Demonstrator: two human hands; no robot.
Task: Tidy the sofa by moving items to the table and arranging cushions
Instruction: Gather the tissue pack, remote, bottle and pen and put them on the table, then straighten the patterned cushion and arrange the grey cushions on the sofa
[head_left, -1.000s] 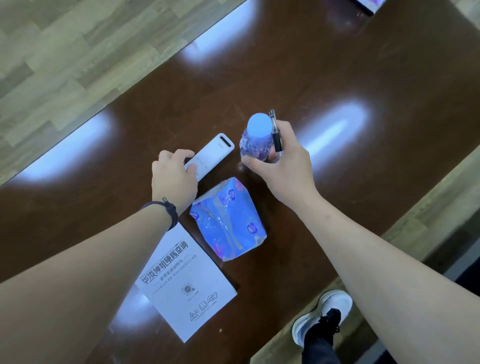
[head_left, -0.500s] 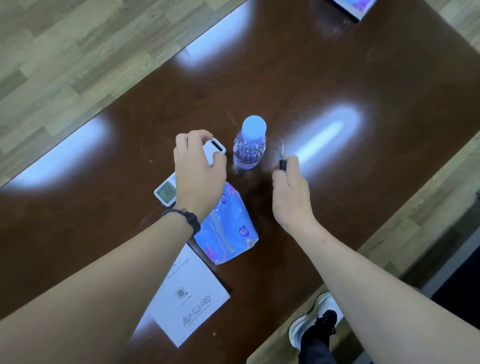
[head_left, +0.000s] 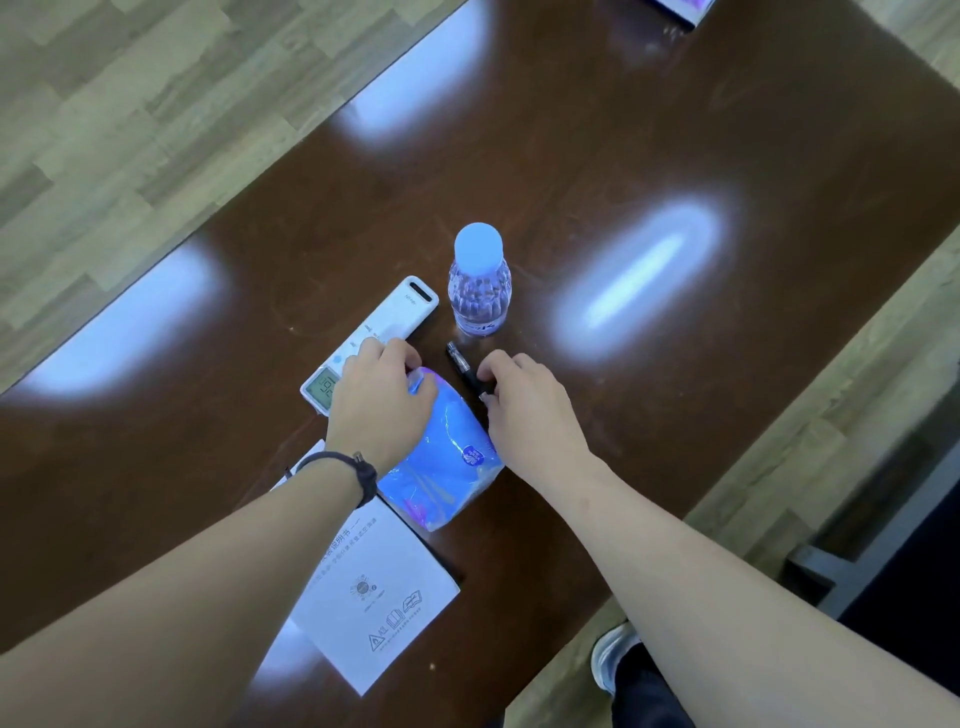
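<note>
On the dark brown table (head_left: 675, 130) a water bottle (head_left: 480, 283) with a pale blue cap stands upright. A white remote (head_left: 387, 325) lies flat to its left, display end toward me. My left hand (head_left: 379, 408) lies over the far end of a blue tissue pack (head_left: 449, 467), its bent fingertips touching the remote's edge and gripping nothing. A black pen (head_left: 462, 366) lies on the table between the pack and the bottle. My right hand (head_left: 527, 408) pinches the pen's near end with thumb and forefinger.
A white booklet (head_left: 376, 597) lies near the table's front edge, partly under my left forearm. Another item's corner (head_left: 680, 8) shows at the table's far end. Wooden floor surrounds the table, and my shoe (head_left: 610, 657) is beside its near right edge.
My left hand has set the remote flat on the table and slid back onto the tissue pack. My right hand has lowered the pen from upright to lying on the table.
</note>
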